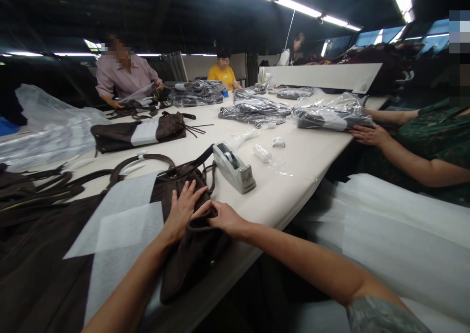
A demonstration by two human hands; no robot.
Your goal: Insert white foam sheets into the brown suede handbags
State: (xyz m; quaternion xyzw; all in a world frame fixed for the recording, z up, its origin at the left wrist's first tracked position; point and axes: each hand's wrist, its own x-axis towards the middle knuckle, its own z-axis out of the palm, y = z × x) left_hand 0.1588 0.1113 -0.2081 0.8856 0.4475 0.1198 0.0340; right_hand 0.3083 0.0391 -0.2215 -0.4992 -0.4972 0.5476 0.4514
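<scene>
A dark brown handbag (200,247) lies partly folded at the near table edge. My left hand (185,208) rests on it with the fingers spread, its thumb reaching toward my other hand. With thumb and fingers closed, my right hand (225,219) grips the bag's folded edge; the fingertips are partly hidden in the fold. Just beyond the bag stands a grey tape dispenser (235,169). White paper sheets (128,227) lie left of my left hand, over more brown material.
A brown bag with a white paper band (145,132) lies farther left, near clear plastic bags (55,127). Plastic-wrapped bags (253,107) are piled across the table. A co-worker's hands (370,132) touch a wrapped bag at right. White sheets (396,230) are stacked below the right edge.
</scene>
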